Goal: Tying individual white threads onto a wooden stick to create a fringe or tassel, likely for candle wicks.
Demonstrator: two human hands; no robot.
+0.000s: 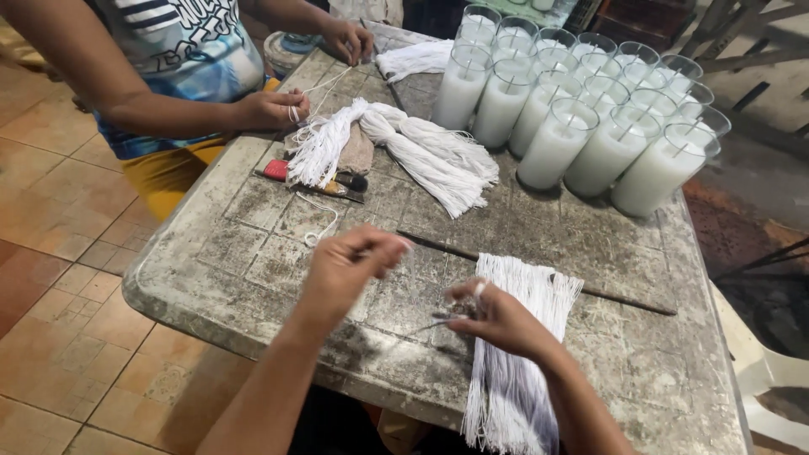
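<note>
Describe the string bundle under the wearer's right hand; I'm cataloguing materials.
The bundle is a flat sheaf of thin white cut strings, cotton-like, lying side by side lengthwise on the table. Its far ends are even; its near ends hang over the table's edge. The right hand rests on its left side, and a dark rod passes under its top.

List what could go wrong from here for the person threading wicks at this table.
1. The wick bundle hangs over the table edge under the right hand; a tug might drag it to the floor.
2. The left hand pinches one thin strand; it may slip or fray.
3. The glass candles stand packed near the far edge; a jolt to the table could topple some.
</note>
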